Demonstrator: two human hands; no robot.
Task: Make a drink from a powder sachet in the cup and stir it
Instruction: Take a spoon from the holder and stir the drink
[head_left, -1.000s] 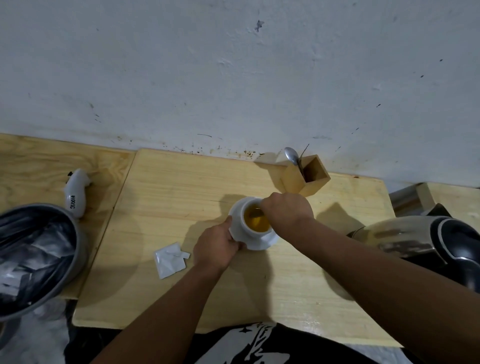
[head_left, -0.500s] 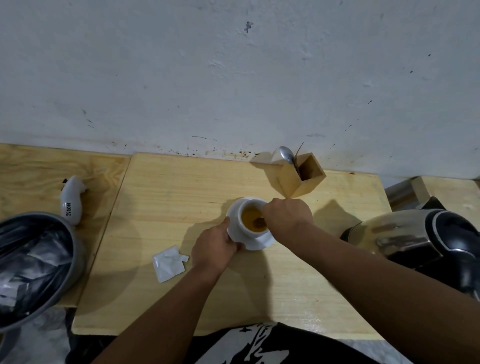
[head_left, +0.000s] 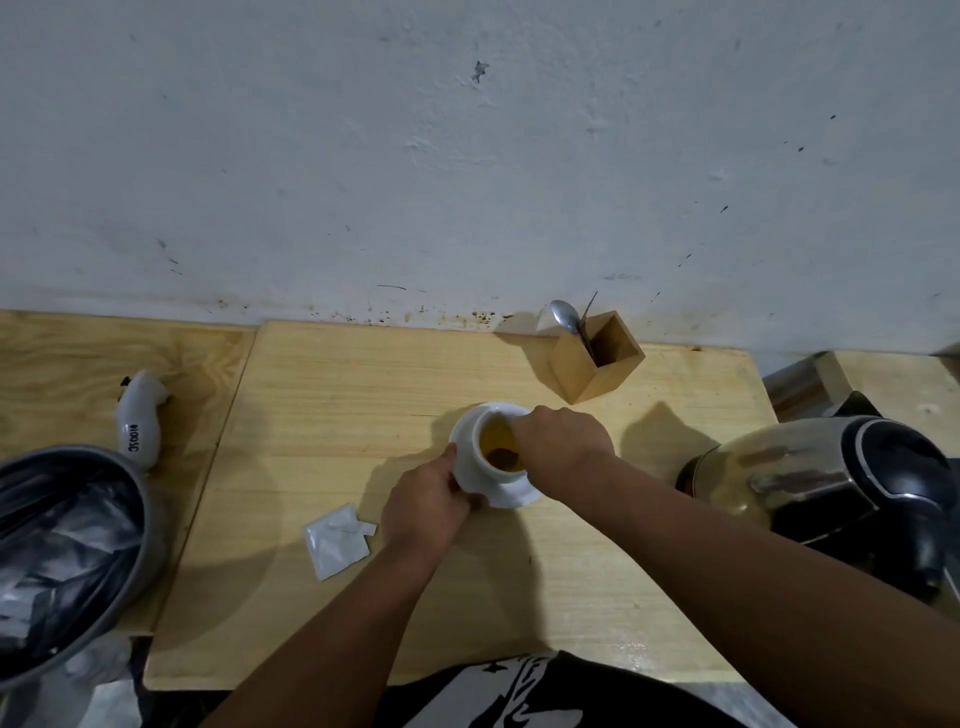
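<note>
Little had shifted across the last second: the right hand (head_left: 563, 441) had stayed curled over the cup (head_left: 480, 457), moving only slightly around its mouth, and the left hand (head_left: 426, 506) had kept its hold on the near side. The dark patch in the amber liquid (head_left: 501, 447) had drifted toward the nearer edge, which suggested stirring was under way.

The cup stood on its white saucer (head_left: 511, 493) near the middle of the wooden surface (head_left: 363, 395). The left hand was wrapped partly around the cup's wall, fingers (head_left: 457, 486) closed against it. The right hand was closed as if pinching a stirrer, but whatever it gripped was hidden beneath the knuckles, so it could not be told what it held.

A torn white sachet (head_left: 337, 540) lay flat just left of the left hand. A wooden holder (head_left: 597, 364) with a spoon (head_left: 566, 314) in it stood behind the cup, and a steel kettle (head_left: 831, 478) sat to the right.

The cup looked to be glazed ceramic: rigid, breakable, smooth enough to slip, and probably hot with liquid near the rim. Bracing it low on the outer wall seemed the sound place to hold it, since it could slide on the saucer or slop over if stirred hard.
</note>
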